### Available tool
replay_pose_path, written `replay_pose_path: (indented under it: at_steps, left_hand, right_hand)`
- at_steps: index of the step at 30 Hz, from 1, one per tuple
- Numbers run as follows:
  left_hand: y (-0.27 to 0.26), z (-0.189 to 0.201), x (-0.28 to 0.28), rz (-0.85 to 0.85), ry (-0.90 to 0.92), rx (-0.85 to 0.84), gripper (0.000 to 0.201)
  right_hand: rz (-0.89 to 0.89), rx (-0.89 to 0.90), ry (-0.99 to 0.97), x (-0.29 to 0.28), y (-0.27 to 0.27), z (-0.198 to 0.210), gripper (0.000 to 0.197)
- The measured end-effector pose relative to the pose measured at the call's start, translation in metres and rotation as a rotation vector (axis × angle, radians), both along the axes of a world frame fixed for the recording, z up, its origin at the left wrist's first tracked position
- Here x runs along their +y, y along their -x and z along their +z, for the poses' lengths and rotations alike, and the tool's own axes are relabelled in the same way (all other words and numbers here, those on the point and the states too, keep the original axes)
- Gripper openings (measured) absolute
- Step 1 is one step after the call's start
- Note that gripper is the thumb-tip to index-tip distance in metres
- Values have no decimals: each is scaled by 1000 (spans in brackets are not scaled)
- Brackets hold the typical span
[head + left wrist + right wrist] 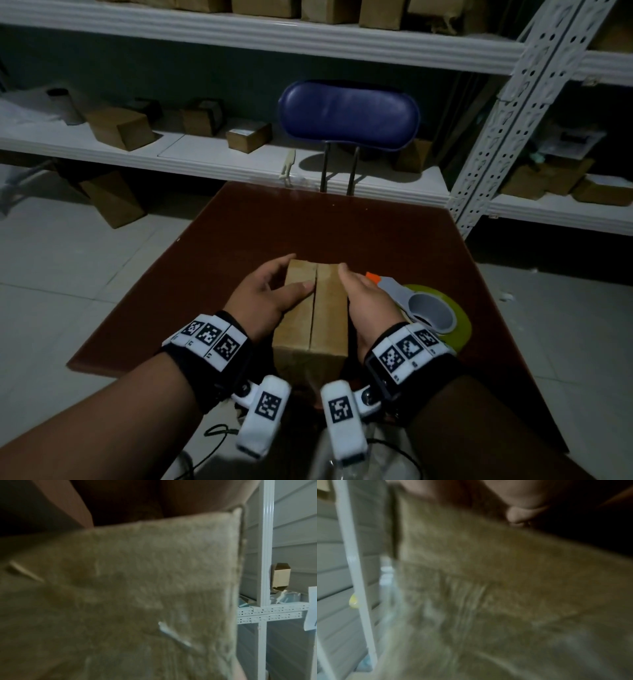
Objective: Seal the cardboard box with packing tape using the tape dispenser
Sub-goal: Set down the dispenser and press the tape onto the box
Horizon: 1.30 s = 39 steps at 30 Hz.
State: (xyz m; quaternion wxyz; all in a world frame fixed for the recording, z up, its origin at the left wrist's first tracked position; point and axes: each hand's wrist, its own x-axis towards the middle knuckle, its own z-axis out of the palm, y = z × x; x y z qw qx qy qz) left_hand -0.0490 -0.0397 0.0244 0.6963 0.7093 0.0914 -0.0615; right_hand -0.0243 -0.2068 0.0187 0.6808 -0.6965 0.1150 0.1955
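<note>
1. Two hands bracket the cardboard box [310,308] on the brown table [239,226]. The left hand [265,298] lies against the box's left side, fingers spread along that wall and the thumb laid flat over the left flap, its tip touching the centre seam.
2. The right hand [364,301] presses against the box's right side, fingers together and fairly straight; its thumb is hidden, so I cannot tell whether it hooks over the flap.
3. Just beyond the right hand's knuckles, on the side away from the box, lies the tape dispenser [430,310], with its yellowish roll and orange tip, untouched.
4. No tape shows on the seam, which stands slightly open, so sealing looks not yet begun.
5. Risk: when the right hand leaves to fetch the dispenser, the right flap is likely to spring up, as only the left thumb pins the seam.
6. Risk: the box looks light, so dragging tape may slide it from under the left hand.
7. Both wrist views are blurred cardboard and settle nothing further.
</note>
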Motion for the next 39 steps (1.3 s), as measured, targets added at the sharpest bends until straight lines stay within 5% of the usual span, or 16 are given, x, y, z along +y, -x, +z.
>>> replay_pose_path:
  at_steps: [2,4,20,25,30,39]
  left_hand:
    - [0,-2,1,17,0,-7,59]
    - [1,-5,0,39,-7,-10,56]
    - [4,-2,-6,128,18,-8,46]
    - [1,-3,-4,157,14,8,42]
    - [1,3,-2,4,-22,48,24]
    - [-1,2,11,-290,110,65,57]
  right_hand:
    - [-3,4,-29,-1,-2,0,30]
    - [-3,-6,-42,-5,-5,-3,16]
    - [164,-110,-280,-7,19,-15,46]
    - [92,-224,-236,0,34,-19,36]
    - [89,-231,-174,-3,29,-19,32]
    - [93,-237,-162,-4,25,-21,35]
